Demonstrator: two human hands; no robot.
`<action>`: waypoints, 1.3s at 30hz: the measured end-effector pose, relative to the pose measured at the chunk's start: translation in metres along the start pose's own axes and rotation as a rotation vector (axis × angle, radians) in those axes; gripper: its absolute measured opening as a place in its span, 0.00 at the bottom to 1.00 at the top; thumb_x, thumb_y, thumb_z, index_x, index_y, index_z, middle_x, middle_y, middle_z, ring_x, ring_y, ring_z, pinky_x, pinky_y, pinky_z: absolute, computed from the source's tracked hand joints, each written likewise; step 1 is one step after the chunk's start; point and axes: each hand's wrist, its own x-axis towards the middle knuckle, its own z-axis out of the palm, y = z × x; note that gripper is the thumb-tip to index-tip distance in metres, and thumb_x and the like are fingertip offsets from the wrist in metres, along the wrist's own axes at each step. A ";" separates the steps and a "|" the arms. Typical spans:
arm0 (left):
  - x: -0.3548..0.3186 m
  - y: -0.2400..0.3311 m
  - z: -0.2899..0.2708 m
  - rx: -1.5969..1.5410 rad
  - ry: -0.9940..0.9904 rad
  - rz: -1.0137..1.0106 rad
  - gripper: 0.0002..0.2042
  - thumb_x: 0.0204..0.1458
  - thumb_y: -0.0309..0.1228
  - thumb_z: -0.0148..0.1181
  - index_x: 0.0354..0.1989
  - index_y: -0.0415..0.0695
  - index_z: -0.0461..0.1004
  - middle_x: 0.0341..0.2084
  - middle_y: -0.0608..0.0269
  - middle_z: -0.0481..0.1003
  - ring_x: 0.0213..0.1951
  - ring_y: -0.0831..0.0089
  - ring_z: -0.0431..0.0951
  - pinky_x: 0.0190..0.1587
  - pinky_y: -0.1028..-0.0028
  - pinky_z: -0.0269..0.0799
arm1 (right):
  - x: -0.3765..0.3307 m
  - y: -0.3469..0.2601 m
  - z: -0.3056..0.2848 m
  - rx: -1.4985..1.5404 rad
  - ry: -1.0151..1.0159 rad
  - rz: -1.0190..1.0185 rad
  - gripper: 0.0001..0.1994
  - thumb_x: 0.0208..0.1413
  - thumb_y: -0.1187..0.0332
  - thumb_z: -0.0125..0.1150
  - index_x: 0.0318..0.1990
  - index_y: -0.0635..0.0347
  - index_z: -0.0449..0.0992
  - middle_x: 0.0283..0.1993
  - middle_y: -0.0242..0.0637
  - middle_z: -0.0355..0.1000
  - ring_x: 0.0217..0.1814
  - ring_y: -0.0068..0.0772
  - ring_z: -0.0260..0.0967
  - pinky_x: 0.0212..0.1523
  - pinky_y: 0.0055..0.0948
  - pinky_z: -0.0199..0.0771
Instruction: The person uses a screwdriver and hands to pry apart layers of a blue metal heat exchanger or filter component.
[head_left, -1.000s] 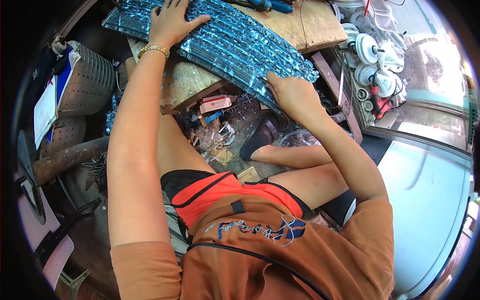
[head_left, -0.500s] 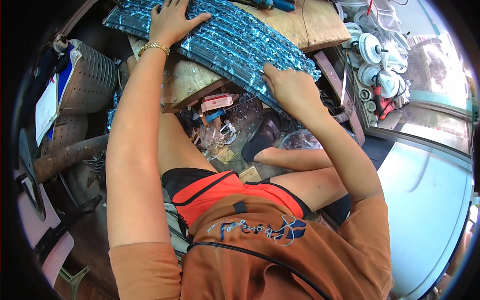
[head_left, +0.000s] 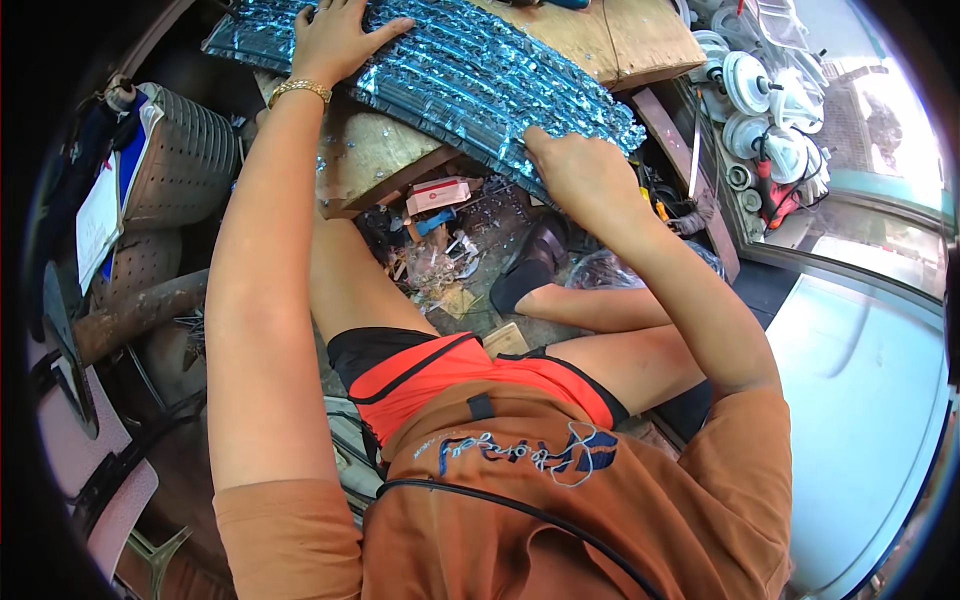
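Observation:
A long heat-exchanger coil [head_left: 440, 85] with blue metal fins, many of them torn and crumpled, lies slantwise across the wooden bench. My left hand [head_left: 345, 42] rests flat on its upper left part, thumb stretched out to the right and fingertips near the picture's top edge. At the coil's near right edge, my right hand [head_left: 588, 175] is closed with the knuckles up. Its fingers press against the fins, and what they grip is hidden under the hand.
The wooden bench top [head_left: 385, 150] juts toward my knees. On the floor lie a small pink-and-white box [head_left: 438, 195] and metal scraps. White round plastic parts [head_left: 748, 83] and a red-and-black tool [head_left: 775, 195] sit at right. A perforated metal bin [head_left: 185, 150] stands left.
Both hands stay on the coil in nearly the same places. The whole view has shifted slightly; the right hand remains closed at the near edge.

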 end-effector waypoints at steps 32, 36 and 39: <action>0.001 -0.001 0.007 0.000 0.046 0.035 0.38 0.54 0.54 0.69 0.72 0.53 0.66 0.73 0.61 0.63 0.72 0.48 0.64 0.71 0.49 0.60 | -0.070 0.055 0.021 0.089 -0.083 0.108 0.12 0.71 0.57 0.53 0.47 0.54 0.74 0.29 0.52 0.79 0.34 0.61 0.80 0.32 0.58 0.77; -0.001 -0.002 0.006 -0.015 0.042 0.035 0.37 0.54 0.53 0.69 0.72 0.55 0.66 0.73 0.61 0.63 0.72 0.49 0.64 0.71 0.48 0.59 | -0.076 0.060 0.030 0.074 -0.065 0.097 0.11 0.70 0.57 0.54 0.45 0.54 0.74 0.28 0.51 0.79 0.32 0.60 0.80 0.31 0.57 0.77; -0.001 -0.001 0.006 -0.020 0.043 0.034 0.37 0.54 0.53 0.69 0.72 0.57 0.66 0.73 0.61 0.64 0.72 0.49 0.63 0.71 0.47 0.58 | -0.084 0.063 0.028 0.067 -0.023 0.104 0.10 0.70 0.57 0.54 0.44 0.53 0.74 0.26 0.49 0.78 0.31 0.59 0.80 0.30 0.56 0.77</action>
